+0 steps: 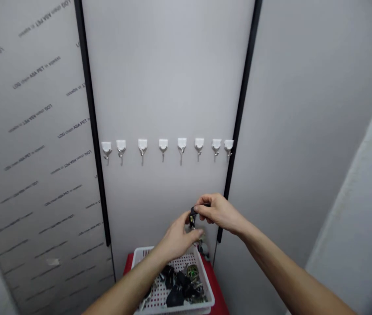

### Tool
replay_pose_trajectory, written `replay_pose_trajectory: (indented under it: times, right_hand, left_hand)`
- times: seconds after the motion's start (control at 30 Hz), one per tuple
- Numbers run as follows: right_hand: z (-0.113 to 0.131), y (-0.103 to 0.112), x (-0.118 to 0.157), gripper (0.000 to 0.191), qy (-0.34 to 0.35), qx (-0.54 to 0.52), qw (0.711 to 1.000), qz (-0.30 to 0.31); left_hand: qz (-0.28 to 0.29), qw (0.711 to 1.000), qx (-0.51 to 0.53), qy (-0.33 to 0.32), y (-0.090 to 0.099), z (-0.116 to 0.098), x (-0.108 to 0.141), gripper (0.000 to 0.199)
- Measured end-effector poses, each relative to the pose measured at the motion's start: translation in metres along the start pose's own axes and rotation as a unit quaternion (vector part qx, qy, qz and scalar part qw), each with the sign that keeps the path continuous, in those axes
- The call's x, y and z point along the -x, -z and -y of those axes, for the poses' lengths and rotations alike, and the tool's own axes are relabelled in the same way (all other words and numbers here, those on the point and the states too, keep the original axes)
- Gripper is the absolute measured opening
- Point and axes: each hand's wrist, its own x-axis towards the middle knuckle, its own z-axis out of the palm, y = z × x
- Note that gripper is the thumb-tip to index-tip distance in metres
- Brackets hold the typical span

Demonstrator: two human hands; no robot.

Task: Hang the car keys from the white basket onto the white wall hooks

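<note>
My right hand (217, 212) pinches a small black piece at the top of a dark keychain-like bunch (192, 218), which hangs down with small metallic parts. My left hand (179, 236) is curved around the left side of this bunch, thumb and fingers apart; whether its fingertips touch the bunch is hard to tell. Both hands are above the back right of a white perforated basket (207, 280). Inside the basket lie several black and metallic items (182, 286) and a green round one (192, 271).
A row of several white hooks (163, 145) is fixed to the pale wall panel (169, 78) above the hands. Black vertical strips (89, 100) edge the panel. Beneath the basket is a red surface (217, 288); a greyish object (203, 249) stands behind the basket's right corner.
</note>
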Motion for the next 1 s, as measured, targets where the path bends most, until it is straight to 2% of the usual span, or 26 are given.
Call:
replay_pose_trajectory:
  times: [0.07, 0.13, 0.23, 0.37, 0.47, 0.57, 0.73, 0.87, 1.0]
  right_hand:
    - [0.0, 0.008, 0.0, 0.006, 0.017, 0.011, 1.0, -0.013]
    - [-0.002, 0.019, 0.003, 0.006, 0.027, 0.02, 0.999, -0.037]
    - [-0.006, 0.036, 0.011, 0.01, 0.034, 0.004, 0.997, -0.069]
    - [-0.012, 0.055, 0.016, 0.022, 0.067, -0.105, 0.985, -0.121]
    - [-0.015, 0.064, 0.011, 0.023, 0.095, -0.184, 0.958, -0.199]
    - [-0.015, 0.071, 0.003, 0.021, 0.103, -0.213, 0.935, -0.265]
    - [-0.009, 0.084, -0.01, 0.021, 0.119, -0.221, 0.924, -0.288]
    - [-0.006, 0.093, -0.024, 0.018, 0.118, -0.218, 0.904, -0.349]
    - [-0.005, 0.102, -0.035, 0.02, 0.128, -0.221, 0.904, -0.342]
  left_hand:
    - [-0.012, 0.998, 0.043, -0.035, -0.013, -0.01, -0.012, 0.024]
    - [0.009, 0.993, 0.11, -0.041, -0.024, -0.018, -0.025, 0.017]
    - [0.056, 0.972, 0.23, -0.01, -0.037, -0.027, -0.041, 0.011]
    - [0.041, 0.953, 0.3, 0.019, -0.053, -0.044, -0.055, 0.01]
    - [0.009, 0.955, 0.297, 0.004, -0.06, -0.057, -0.067, 0.011]
    - [-0.027, 0.96, 0.279, -0.002, -0.063, -0.064, -0.084, 0.012]
    - [-0.069, 0.969, 0.237, 0.006, -0.063, -0.071, -0.107, 0.015]
    - [-0.103, 0.972, 0.209, 0.012, -0.067, -0.078, -0.12, 0.013]
    - [-0.138, 0.974, 0.18, 0.018, -0.071, -0.085, -0.132, 0.016]
